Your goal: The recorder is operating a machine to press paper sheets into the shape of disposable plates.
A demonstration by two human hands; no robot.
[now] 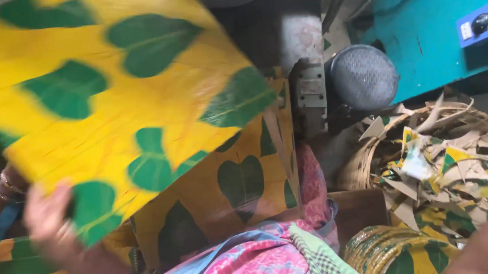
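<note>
My left hand point(45, 218), with bangles on its wrist, grips the lower corner of a large yellow sheet point(105, 99) printed with green leaves. The sheet is tilted, blurred, and fills the upper left of the head view. A second sheet of the same print point(230, 189) lies below it, against a grey metal press point(309, 96). A blurred, skin-coloured shape point(482, 252) at the bottom right edge looks like my right forearm. My right hand itself is out of the frame.
A round grey motor point(363, 77) and a teal machine body point(426, 36) with a blue control box point(480, 25) stand at the upper right. A woven basket point(360, 165) holds several paper scraps. Stacked leaf-print plates point(397, 251) and pink patterned cloth point(260, 259) lie below.
</note>
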